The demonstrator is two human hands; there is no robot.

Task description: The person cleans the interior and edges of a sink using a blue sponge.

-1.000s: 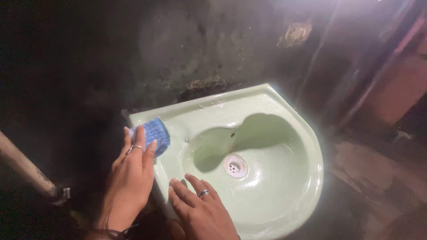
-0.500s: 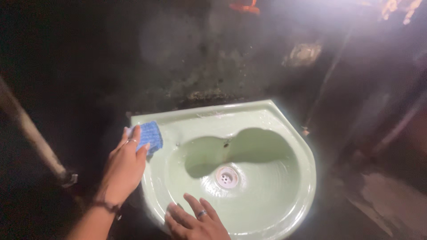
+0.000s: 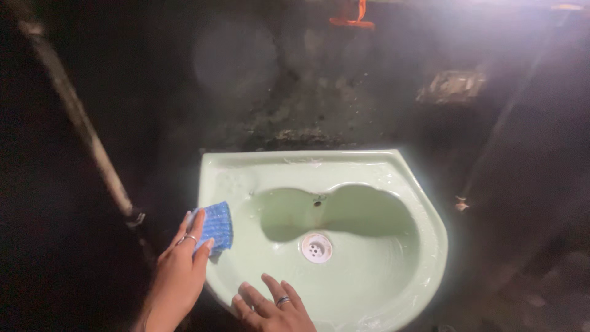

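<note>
A pale green wash basin [image 3: 381, 178] juts from a dark stained wall, with a round metal drain [image 3: 316, 247] at its bottom. My left hand [image 3: 181, 270] presses a blue scrubbing pad [image 3: 215, 226] against the basin's left rim; a ring shows on one finger. My right hand [image 3: 273, 305] lies flat with fingers spread on the basin's near edge, a ring on it too, holding nothing.
A thin pale pipe [image 3: 86, 135] slants down the wall to the left of the basin. Something orange [image 3: 351, 17] hangs at the top of the wall. The surroundings are dark; bright glare washes over the upper right.
The view has tilted up, so the basin and both hands sit lower in the picture. My left hand keeps the blue pad on the left rim; my right hand stays on the near edge.
</note>
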